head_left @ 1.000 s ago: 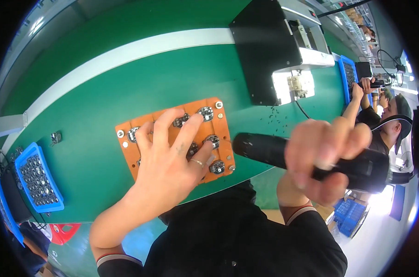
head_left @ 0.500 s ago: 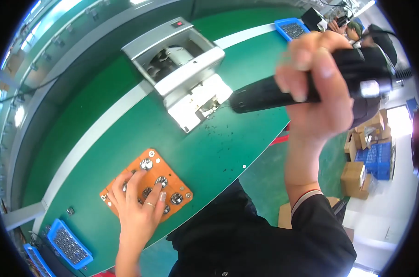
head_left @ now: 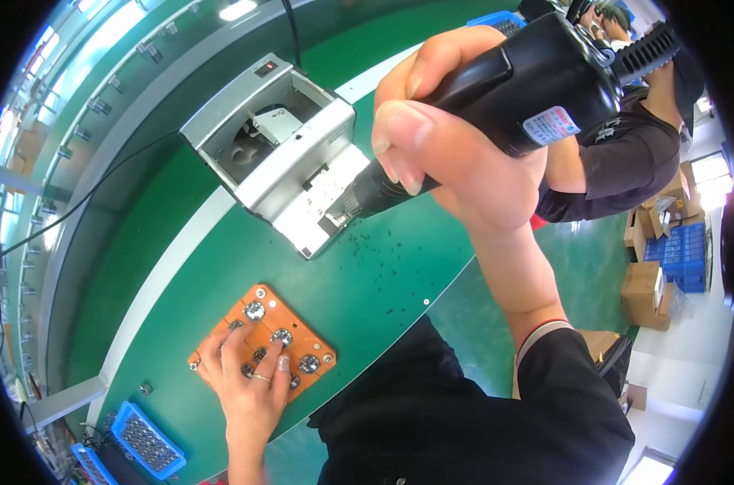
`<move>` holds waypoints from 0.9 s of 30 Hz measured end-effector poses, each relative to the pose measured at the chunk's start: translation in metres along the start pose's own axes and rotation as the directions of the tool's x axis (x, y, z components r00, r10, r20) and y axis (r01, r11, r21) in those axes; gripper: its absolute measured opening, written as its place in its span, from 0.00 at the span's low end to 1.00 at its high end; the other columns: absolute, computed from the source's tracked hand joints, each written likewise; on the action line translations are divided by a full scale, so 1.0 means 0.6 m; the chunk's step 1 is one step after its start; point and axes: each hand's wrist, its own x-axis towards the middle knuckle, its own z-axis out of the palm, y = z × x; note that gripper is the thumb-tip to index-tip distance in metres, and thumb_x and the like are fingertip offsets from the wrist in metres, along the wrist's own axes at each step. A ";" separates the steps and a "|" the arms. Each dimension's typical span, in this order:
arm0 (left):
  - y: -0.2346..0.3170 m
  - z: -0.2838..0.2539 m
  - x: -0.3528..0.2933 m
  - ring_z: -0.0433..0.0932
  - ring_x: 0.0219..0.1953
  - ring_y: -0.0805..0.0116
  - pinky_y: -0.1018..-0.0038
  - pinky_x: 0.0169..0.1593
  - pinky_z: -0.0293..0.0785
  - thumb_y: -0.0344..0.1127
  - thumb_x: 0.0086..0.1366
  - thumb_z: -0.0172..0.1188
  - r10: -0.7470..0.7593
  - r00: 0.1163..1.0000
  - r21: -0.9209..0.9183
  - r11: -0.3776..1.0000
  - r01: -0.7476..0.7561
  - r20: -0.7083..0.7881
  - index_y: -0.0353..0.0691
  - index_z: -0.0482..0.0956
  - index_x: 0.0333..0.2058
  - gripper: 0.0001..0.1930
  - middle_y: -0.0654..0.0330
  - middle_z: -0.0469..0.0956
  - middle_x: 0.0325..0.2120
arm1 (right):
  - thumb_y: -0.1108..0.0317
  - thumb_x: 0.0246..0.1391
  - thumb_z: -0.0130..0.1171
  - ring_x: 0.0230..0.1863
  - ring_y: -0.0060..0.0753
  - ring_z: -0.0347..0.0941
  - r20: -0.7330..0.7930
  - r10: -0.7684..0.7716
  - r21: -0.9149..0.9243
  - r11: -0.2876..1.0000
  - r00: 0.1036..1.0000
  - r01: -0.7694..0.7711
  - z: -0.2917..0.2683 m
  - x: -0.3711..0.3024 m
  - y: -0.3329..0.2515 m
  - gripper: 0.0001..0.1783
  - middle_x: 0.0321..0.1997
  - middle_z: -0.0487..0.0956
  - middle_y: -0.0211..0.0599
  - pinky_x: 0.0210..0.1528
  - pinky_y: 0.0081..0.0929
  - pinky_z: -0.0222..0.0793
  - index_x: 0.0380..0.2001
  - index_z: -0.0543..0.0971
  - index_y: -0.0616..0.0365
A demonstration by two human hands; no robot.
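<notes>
My right hand [head_left: 464, 158] is wrapped round a black electric screwdriver [head_left: 537, 89], held slantwise. The driver's tip reaches the front outlet of a grey-and-white screw feeder [head_left: 258, 182]; the hidden tip makes exact contact hard to judge. Lower left, my left hand [head_left: 249, 384] lies with fingers spread on an orange fixture plate [head_left: 312, 343]. Its fingertips touch the plate near several round metal parts seated there, among them one round part [head_left: 254, 311] at the far corner and another [head_left: 308, 364] nearer the bench edge. The hand covers some of the parts.
Small dark screws [head_left: 367, 242] lie scattered beside the feeder on the green bench [head_left: 221, 250]. A blue tray [head_left: 152, 440] full of metal parts stands at the lower left. Another person [head_left: 617, 158] sits at the upper right. Cartons [head_left: 642, 283] and blue crates [head_left: 681, 255] stand beyond.
My right hand has brought the screwdriver left and down to the feeder's outlet. My left hand stays on the orange plate. The view has shifted slightly.
</notes>
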 end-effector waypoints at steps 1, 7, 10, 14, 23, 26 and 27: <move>0.001 0.000 0.000 0.67 0.57 0.48 0.53 0.56 0.60 0.31 0.51 0.70 -0.002 1.000 -0.002 1.000 0.002 0.002 0.44 0.89 0.36 0.12 0.58 0.74 0.52 | 0.83 0.55 0.58 0.17 0.25 0.68 -0.004 -0.001 -0.006 1.000 1.000 0.001 0.000 -0.001 0.002 0.13 0.24 0.75 0.45 0.18 0.23 0.65 0.41 0.69 0.62; 0.000 -0.002 0.000 0.67 0.57 0.48 0.53 0.56 0.60 0.31 0.51 0.70 -0.004 1.000 -0.011 1.000 0.004 0.004 0.44 0.89 0.36 0.12 0.58 0.73 0.52 | 0.82 0.54 0.60 0.18 0.24 0.70 -0.022 -0.011 -0.012 1.000 1.000 0.011 0.007 -0.004 0.002 0.13 0.24 0.76 0.44 0.19 0.23 0.66 0.40 0.70 0.63; 0.000 0.000 0.001 0.67 0.57 0.48 0.53 0.56 0.60 0.31 0.51 0.70 0.001 1.000 -0.018 1.000 0.000 0.004 0.44 0.89 0.37 0.12 0.58 0.73 0.52 | 0.82 0.52 0.63 0.19 0.24 0.71 -0.038 0.000 -0.080 0.997 0.999 -0.003 0.016 0.001 0.000 0.12 0.25 0.77 0.44 0.19 0.24 0.66 0.38 0.72 0.63; -0.002 -0.006 0.004 0.68 0.52 0.50 0.55 0.55 0.62 0.32 0.52 0.71 -0.003 1.000 -0.027 1.000 0.004 0.009 0.44 0.89 0.36 0.11 0.57 0.73 0.49 | 0.76 0.42 0.71 0.24 0.18 0.77 -0.096 0.090 -0.044 0.995 0.991 -0.095 0.049 0.014 -0.003 0.08 0.22 0.80 0.29 0.29 0.20 0.72 0.26 0.80 0.61; -0.037 -0.015 0.018 0.67 0.48 0.54 0.59 0.48 0.63 0.32 0.51 0.70 0.103 0.993 -0.166 0.982 -0.093 0.054 0.42 0.89 0.36 0.11 0.56 0.71 0.45 | 0.80 0.52 0.61 0.16 0.25 0.68 -0.126 0.374 0.262 0.906 0.919 -0.332 0.044 0.003 -0.038 0.06 0.22 0.76 0.40 0.23 0.28 0.65 0.34 0.76 0.64; -0.048 -0.011 0.012 0.67 0.48 0.54 0.59 0.48 0.62 0.31 0.51 0.69 0.106 0.994 -0.215 0.972 -0.095 0.039 0.41 0.89 0.35 0.11 0.55 0.71 0.45 | 0.79 0.53 0.60 0.18 0.28 0.69 -0.123 0.385 0.474 0.833 0.915 -0.287 0.062 -0.013 -0.042 0.05 0.24 0.77 0.43 0.25 0.29 0.67 0.35 0.77 0.64; -0.052 -0.011 0.009 0.66 0.49 0.54 0.59 0.49 0.62 0.30 0.49 0.67 0.104 0.994 -0.225 0.970 -0.091 0.046 0.40 0.89 0.36 0.13 0.55 0.71 0.45 | 0.79 0.55 0.57 0.17 0.27 0.66 -0.141 0.397 0.477 0.830 0.907 -0.289 0.077 -0.019 -0.046 0.07 0.24 0.76 0.43 0.24 0.30 0.66 0.39 0.75 0.63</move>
